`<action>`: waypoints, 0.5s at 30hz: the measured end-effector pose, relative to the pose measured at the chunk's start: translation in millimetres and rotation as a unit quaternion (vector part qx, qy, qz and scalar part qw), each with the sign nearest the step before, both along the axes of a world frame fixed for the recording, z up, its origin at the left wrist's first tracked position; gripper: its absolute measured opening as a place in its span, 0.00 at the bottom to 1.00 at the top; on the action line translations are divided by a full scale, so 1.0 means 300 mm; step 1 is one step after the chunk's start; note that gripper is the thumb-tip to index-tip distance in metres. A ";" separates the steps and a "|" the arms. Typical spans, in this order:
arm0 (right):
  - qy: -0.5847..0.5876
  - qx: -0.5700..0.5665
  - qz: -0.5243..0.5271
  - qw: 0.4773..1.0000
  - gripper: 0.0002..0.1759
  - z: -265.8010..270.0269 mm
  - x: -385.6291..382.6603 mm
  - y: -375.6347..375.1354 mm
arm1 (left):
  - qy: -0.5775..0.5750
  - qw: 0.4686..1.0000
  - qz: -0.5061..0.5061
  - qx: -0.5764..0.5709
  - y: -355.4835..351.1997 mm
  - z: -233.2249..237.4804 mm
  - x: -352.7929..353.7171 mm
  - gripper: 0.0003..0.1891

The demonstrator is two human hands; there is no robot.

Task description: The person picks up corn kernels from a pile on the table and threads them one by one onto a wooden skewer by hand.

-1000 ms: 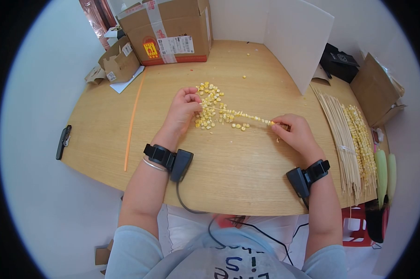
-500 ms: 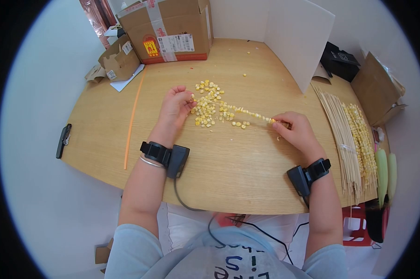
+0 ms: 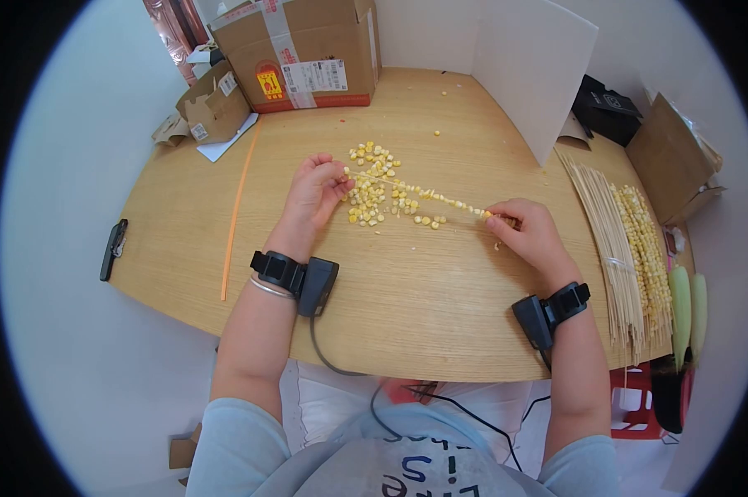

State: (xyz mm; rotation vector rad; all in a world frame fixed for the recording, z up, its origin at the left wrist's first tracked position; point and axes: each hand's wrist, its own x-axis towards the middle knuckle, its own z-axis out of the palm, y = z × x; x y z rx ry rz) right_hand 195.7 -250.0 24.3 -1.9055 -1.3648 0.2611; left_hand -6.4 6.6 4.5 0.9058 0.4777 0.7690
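A thin skewer [image 3: 444,200] threaded with yellow kernels slants over the wooden table. My right hand [image 3: 526,234] pinches its lower right end. At its upper left tip, my left hand [image 3: 314,189] holds a single corn kernel [image 3: 347,171] between thumb and fingers. The part of the skewer near that tip is bare. Loose corn kernels [image 3: 366,199] lie in a pile under the skewer, just right of my left hand. A black device is strapped to each wrist.
Bare skewers [image 3: 610,257] and kernel-covered skewers [image 3: 643,248] lie at the right, beside green corn husks [image 3: 680,306]. A large cardboard box [image 3: 324,83] stands at the back, a white panel [image 3: 535,74] right of it. An orange strip [image 3: 237,215] and black clip [image 3: 113,250] lie left.
My left hand has shifted very slightly, with the kernel still at the skewer's tip. My right hand keeps its place.
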 end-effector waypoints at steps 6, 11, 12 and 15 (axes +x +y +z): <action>-0.008 -0.007 -0.001 1.000 0.13 0.006 0.001 0.000 | -0.002 1.000 -0.011 0.006 -0.011 0.010 0.002 0.15; -0.011 -0.009 -0.003 1.000 0.13 0.003 0.000 0.001 | 0.000 0.999 -0.038 0.018 -0.005 0.006 0.002 0.15; -0.008 -0.007 -0.003 1.000 0.13 0.003 -0.001 0.000 | 0.003 0.999 -0.038 0.017 -0.006 0.006 0.003 0.15; -0.002 -0.005 -0.004 1.000 0.14 0.005 -0.002 -0.001 | 0.002 0.999 -0.037 0.017 0.003 -0.006 0.005 0.14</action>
